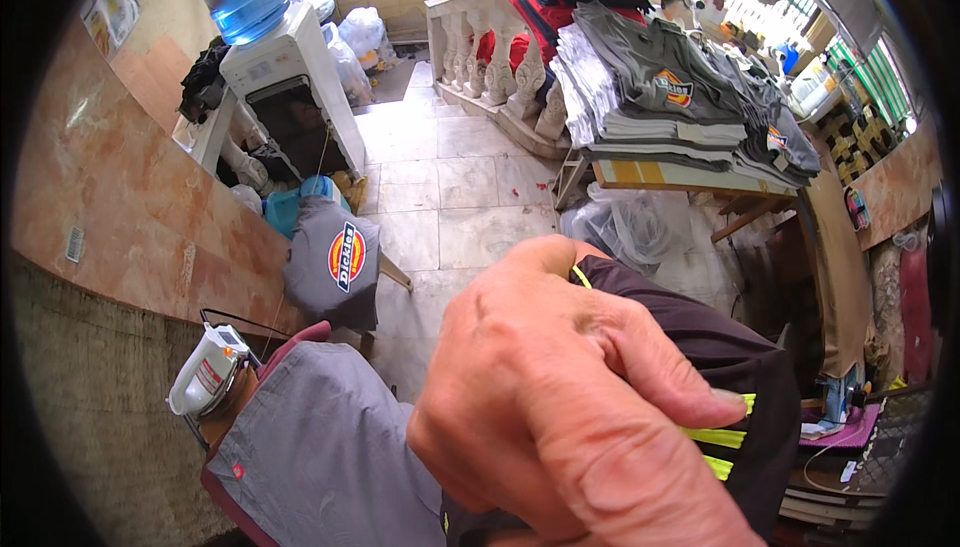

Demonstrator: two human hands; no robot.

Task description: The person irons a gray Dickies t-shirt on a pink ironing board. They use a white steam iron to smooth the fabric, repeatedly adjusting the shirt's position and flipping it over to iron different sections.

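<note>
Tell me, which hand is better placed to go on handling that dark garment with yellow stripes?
Probably the left: the left hand has its grip closed on the dark garment, thumb on top. The right hand is out of view.

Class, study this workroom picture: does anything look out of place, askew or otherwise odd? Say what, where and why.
One thing: a grey shirt is draped over a low stand on the tiled floor, apart from the neat folded stacks on the table. Nothing looks spilled or damaged. A hand grips a dark garment with yellow stripes.

tiled floor (470,197) lies open far centre; water dispenser (285,77) blocks left, stacked shirts (660,97) on the bench (690,179) crowd right.
</note>
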